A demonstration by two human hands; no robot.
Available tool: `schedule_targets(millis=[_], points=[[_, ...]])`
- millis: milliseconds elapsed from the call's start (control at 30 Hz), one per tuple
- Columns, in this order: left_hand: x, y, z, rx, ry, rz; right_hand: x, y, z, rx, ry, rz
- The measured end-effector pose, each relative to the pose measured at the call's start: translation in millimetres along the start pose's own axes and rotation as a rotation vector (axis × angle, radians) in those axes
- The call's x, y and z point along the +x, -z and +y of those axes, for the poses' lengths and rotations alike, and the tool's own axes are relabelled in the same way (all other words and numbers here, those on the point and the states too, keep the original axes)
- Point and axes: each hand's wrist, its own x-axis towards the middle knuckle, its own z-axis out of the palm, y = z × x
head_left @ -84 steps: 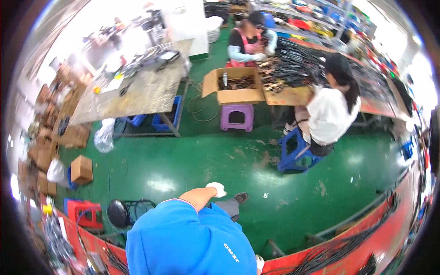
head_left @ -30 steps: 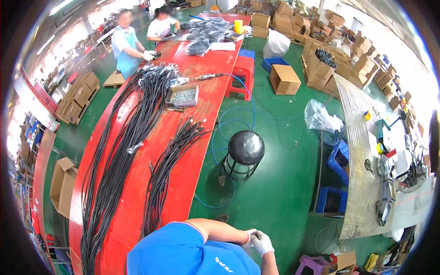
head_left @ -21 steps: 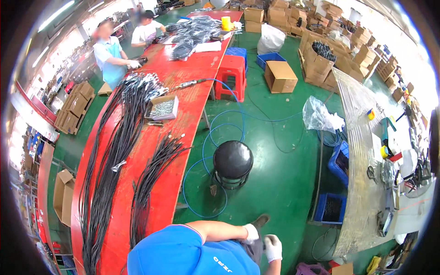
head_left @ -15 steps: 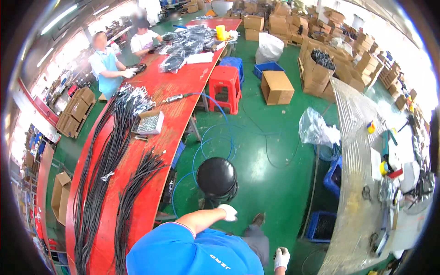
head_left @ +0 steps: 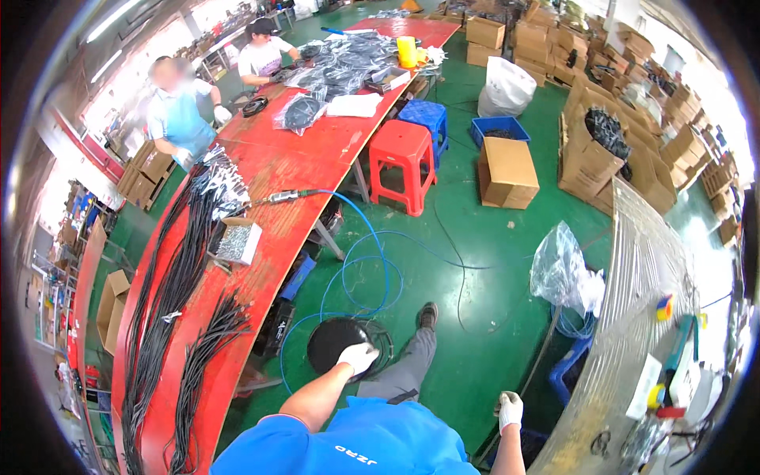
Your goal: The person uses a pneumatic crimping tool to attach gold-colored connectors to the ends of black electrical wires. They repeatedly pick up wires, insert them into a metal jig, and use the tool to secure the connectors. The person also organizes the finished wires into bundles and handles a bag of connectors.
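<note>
Your left hand [head_left: 359, 359], gloved, is over the black stool [head_left: 324, 344], its fingers close together; I cannot tell whether they grip it. Your right hand [head_left: 509, 410] hangs apart, fingers curled, any hold unclear. The stool stands beside the red table [head_left: 253, 277], where cables [head_left: 150, 332] lie. A blue hose [head_left: 365, 216] loops beyond.

1 red stool [head_left: 402, 142] beside 1 blue stool [head_left: 425, 115], a cardboard box [head_left: 508, 166] near a blue crate [head_left: 508, 122] and white sack [head_left: 507, 89]
</note>
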Motion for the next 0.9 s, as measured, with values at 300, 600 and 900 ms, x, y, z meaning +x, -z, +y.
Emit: schedule_targets(millis=[300, 600, 900], points=[[176.6, 38.8, -34.1, 0.122, 0.213, -0.306, 175.2, -59.4, -179.3, -0.287, -0.111, -0.197], [338.7, 229.0, 145.9, -0.765, 0.135, 0.119, 372.7, -126.1, -381.8, -0.196, -0.157, -0.171], [360.6, 221.8, 118.3, -0.354, 0.611, -0.086, 573.8, -272.8, -507.6, -0.705, 0.017, -0.558]])
